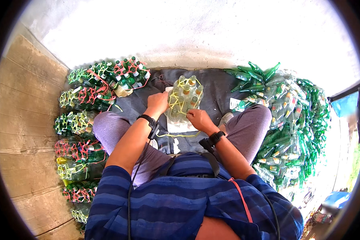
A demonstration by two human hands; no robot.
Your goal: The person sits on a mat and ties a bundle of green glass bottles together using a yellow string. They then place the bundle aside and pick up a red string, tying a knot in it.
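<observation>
In front of me stands a bundle of clear glass bottles [186,90], upright and laced around the necks with yellow plastic strapping [172,99]. My left hand [158,103] is a fist at the bundle's left side, closed on the strapping where it meets the bottles; its fingertips are hidden. At the near right corner, my right hand [199,119] pinches another stretch of the strap by the bottle necks. A loose yellow tail [180,136] curves across below both hands. Under the bundle lies a white board [177,128].
Strapped bottle bundles [87,96] line the left side by a cardboard wall [24,135]. Loose green and clear bottles [288,120] are heaped on the right. Dark sheeting [214,90] covers the floor, and a pale wall [192,36] rises behind. My bent knees [252,123] flank the workspace.
</observation>
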